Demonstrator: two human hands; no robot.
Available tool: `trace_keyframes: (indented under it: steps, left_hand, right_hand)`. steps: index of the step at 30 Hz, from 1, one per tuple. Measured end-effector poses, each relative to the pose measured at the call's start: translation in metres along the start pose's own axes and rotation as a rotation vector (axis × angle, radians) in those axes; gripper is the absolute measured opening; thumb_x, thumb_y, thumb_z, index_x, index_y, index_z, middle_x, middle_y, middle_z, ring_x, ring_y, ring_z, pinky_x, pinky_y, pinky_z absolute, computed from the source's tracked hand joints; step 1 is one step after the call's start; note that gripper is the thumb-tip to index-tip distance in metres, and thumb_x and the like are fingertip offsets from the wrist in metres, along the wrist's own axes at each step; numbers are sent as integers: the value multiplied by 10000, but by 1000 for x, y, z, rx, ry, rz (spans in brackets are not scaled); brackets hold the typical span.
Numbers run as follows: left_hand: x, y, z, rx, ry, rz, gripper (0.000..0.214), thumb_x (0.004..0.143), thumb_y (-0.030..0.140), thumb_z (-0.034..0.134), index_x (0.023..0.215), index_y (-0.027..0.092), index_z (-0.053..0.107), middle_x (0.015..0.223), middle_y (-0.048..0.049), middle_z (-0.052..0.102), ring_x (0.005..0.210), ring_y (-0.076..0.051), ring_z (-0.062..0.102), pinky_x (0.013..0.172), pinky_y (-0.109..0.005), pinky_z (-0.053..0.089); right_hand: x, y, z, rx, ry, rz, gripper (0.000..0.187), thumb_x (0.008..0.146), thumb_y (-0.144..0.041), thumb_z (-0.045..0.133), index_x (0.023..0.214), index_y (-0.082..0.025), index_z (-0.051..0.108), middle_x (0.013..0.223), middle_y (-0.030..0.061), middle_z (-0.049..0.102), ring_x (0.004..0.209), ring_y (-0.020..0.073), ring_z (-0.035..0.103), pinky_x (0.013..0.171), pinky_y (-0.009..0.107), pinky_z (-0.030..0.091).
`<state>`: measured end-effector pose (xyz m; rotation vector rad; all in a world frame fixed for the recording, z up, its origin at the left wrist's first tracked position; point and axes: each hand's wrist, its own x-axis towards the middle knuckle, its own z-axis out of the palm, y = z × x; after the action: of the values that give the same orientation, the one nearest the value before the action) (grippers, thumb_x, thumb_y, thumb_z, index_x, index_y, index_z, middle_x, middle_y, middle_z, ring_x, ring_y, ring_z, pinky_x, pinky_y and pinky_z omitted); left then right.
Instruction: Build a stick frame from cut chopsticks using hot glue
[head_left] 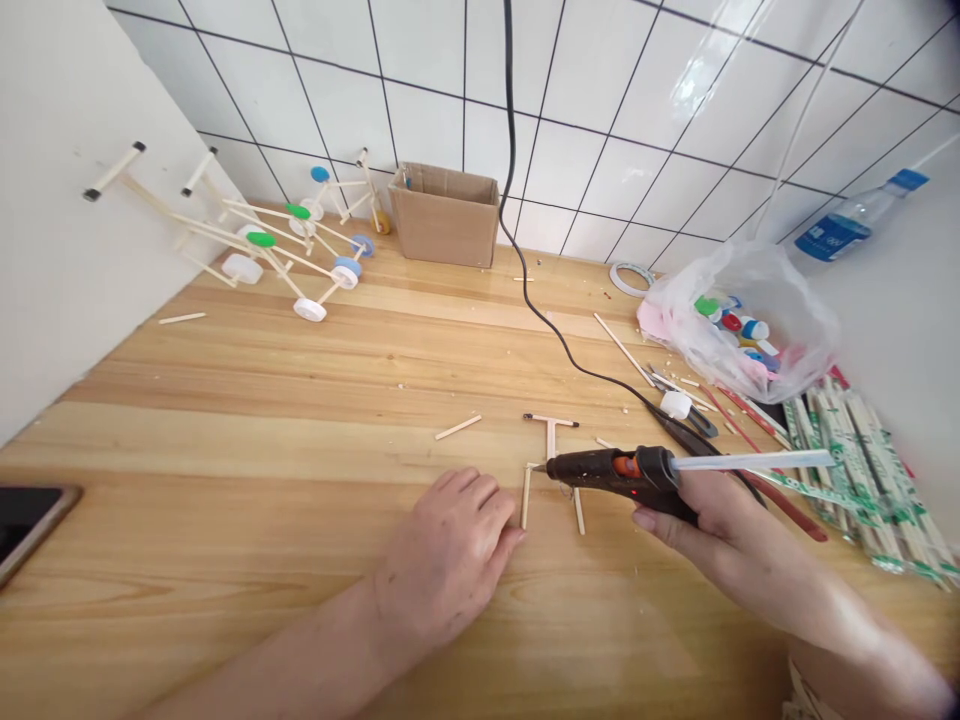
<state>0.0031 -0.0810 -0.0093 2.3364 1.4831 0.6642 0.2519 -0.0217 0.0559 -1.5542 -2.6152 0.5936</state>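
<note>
My right hand (720, 525) grips a black hot glue gun (615, 470), with a long white glue stick (757, 460) sticking out of its back. The gun's nozzle touches or nearly touches the upper end of a short wooden stick (526, 500). At the stick's lower end, my left hand (457, 550) rests on the table with curled fingers, thumb and forefinger closed on it. Behind the nozzle lies a T-shaped stick piece (551, 435) with dark tips on its crossbar. Another short stick (579, 512) shows below the gun, which partly hides how these pieces meet.
Wheeled stick frames (285, 255) stand at the back left beside a cardboard box (446, 220). A black cord (555, 335) crosses the table. Rightward are pliers (694, 412), a plastic bag (795, 310) of bottle caps, and bundled sticks (862, 460). A phone (30, 525) lies left.
</note>
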Motion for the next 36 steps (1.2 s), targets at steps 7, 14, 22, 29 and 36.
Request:
trace_keyframes:
  steps: [7,14,22,29,36]
  left_hand:
    - [1,0,1,-1,-6,-1,131,837,147,566,711,173,544,723,-23,586,708,-195,512,647,-325,416]
    - [2,0,0,8,-1,1,147,849,147,540,705,177,542,717,-24,587,698,-191,512,641,-322,414]
    - [1,0,1,-2,10,5,146,848,138,538,706,172,542,709,-26,586,691,-193,511,633,-323,411]
    - [1,0,1,-2,21,14,154,859,141,527,709,170,548,704,-28,584,686,-191,509,631,-323,409]
    - [2,0,2,-2,18,4,158,859,136,524,707,172,545,704,-27,585,690,-190,513,630,-321,409]
  right_hand:
    - [0,3,2,-18,-18,10,230,882,-434,492,808,-224,551,614,-25,492,549,162,453,508,273,354]
    - [1,-2,-2,-16,23,-7,192,861,-420,521,885,-245,594,612,-21,531,556,182,498,537,297,386]
    - [-2,-3,-2,17,7,3,202,863,-423,520,861,-235,593,593,-24,525,531,172,485,510,289,380]
    - [-2,-2,2,39,-5,-17,201,871,-396,518,794,-220,577,650,-15,552,559,162,491,516,275,390]
    - [1,-3,3,64,7,-20,178,863,-380,522,823,-221,591,614,-12,543,550,169,498,494,271,394]
